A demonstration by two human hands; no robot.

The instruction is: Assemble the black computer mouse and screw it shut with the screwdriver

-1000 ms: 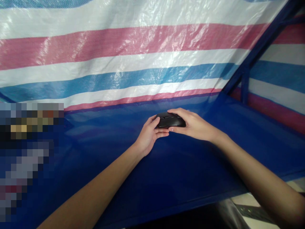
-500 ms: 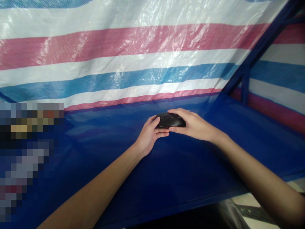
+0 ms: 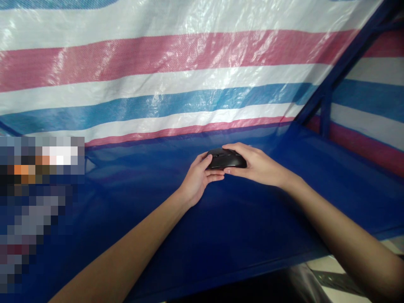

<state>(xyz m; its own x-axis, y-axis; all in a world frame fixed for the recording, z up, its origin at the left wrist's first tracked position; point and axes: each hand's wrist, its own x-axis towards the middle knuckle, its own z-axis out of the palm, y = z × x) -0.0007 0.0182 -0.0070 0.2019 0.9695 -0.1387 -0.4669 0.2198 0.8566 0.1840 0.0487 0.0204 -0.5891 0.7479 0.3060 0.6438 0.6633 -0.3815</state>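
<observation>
A black computer mouse (image 3: 226, 160) is held between my two hands above the blue table surface (image 3: 221, 235). My left hand (image 3: 198, 179) grips the mouse's left end, thumb on top and fingers underneath. At the other end, my right hand (image 3: 254, 164) closes round the mouse, with its thumb along the near side and its fingers over the far side. The scroll wheel end points left, toward my left hand. The underside of the mouse is hidden.
Behind the table hangs a striped red, white and blue plastic sheet (image 3: 176, 54). A dark blue frame post (image 3: 344, 59) slants up on the right. A pixelated patch (image 3: 38, 168) covers things at the left. The table's near edge runs below my forearms.
Both hands and the mouse hold nearly the same position. In the pixelated patch at the left, brighter white and orange blocks now show.
</observation>
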